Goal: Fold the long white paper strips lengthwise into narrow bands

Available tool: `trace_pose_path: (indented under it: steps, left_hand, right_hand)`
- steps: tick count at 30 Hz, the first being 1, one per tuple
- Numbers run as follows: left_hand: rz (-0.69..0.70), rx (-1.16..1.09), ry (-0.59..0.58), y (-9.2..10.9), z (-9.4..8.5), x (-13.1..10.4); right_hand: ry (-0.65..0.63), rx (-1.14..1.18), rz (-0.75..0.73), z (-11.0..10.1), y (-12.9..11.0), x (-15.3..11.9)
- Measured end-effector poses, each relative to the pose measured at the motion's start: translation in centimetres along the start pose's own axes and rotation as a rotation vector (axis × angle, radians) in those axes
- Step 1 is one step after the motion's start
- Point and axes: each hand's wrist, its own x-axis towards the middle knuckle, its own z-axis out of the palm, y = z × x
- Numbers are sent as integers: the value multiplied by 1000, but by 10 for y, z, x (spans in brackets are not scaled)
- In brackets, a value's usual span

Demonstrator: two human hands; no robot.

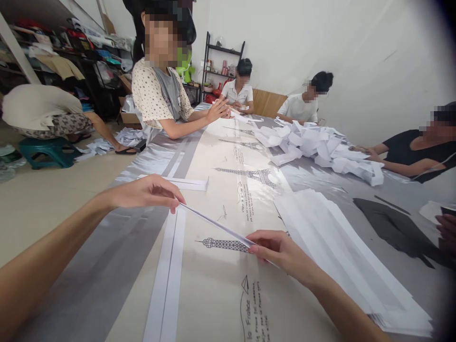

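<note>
Between my two hands a narrow folded white paper strip is stretched above the table, seen nearly edge-on. My left hand pinches its far left end between thumb and fingers. Nearer its right end, my right hand grips it the same way. Below my left hand lies a long white paper strip with a dark line down its middle. Another such strip lies crosswise just beyond. To the right of my right hand is a stack of white paper sheets.
The tablecloth has printed Eiffel towers and grey borders. A heap of white paper strips lies farther back. Several people sit or stand around the table. A dark flat piece lies at right. Someone on a green stool bends at left near floor paper.
</note>
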Motion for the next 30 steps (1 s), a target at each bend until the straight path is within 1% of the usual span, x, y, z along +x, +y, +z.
trace_pose_path:
  steps: [3,9,12,16,19,22,25,28,30]
  left_hand:
    - [2,24,13,-2,2,3]
    - [83,-38,22,-6,3,6]
    - [66,-29,24,-8,3,6]
    - [15,-4,-5,-7,3,4]
    - [9,36,-21,-6,6,5]
    - [-13,72,-55,-4,11,8]
    - [-27,73,-110,-4,13,10]
    - [-8,71,-98,-6,13,10]
    - [6,83,-74,-7,10,10]
  right_hand:
    - [29,-11,7,2,2,1]
    - [88,-7,45,3,-1,0]
    - [100,-22,59,4,-3,-1]
    - [134,-29,32,6,-2,0]
    - [202,-31,5,10,3,1]
    - [262,-51,-55,13,7,3]
    - [260,-77,-104,14,10,3]
    - [257,-90,-100,12,11,3]
    - [304,-73,-82,10,12,2]
